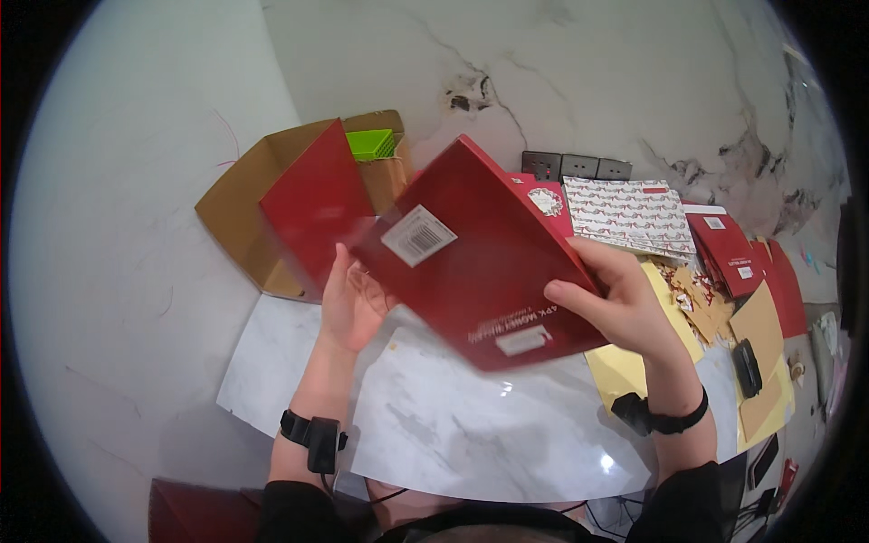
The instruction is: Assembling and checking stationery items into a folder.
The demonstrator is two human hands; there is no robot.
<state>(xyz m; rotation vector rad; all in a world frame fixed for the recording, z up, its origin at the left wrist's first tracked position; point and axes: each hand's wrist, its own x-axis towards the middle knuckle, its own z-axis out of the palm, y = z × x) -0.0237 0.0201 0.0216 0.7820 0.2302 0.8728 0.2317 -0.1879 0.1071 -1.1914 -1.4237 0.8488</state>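
My right hand (pixel 620 294) grips a flat red pack (pixel 471 281) by its right edge, thumb on the face towards me. The pack is tilted above the table and bears a white barcode label and a smaller white sticker. Near its left edge is my left hand (pixel 351 303), thumb up and fingers apart; the pack partly hides its fingertips. Whether that hand touches the pack, I cannot tell. Behind it, a second red panel (pixel 317 204) stands slanted at the open cardboard box (pixel 240 204), its lower part blurred.
A green plastic tray (pixel 371 143) shows in the box. Along the wall, below black sockets (pixel 579 166), lie patterned white packs (pixel 629 215) and red packs (pixel 724 249). Yellow sheets (pixel 625 376), paper scraps (pixel 692 294) and a black object (pixel 748 367) lie at right on the marble table (pixel 434 416).
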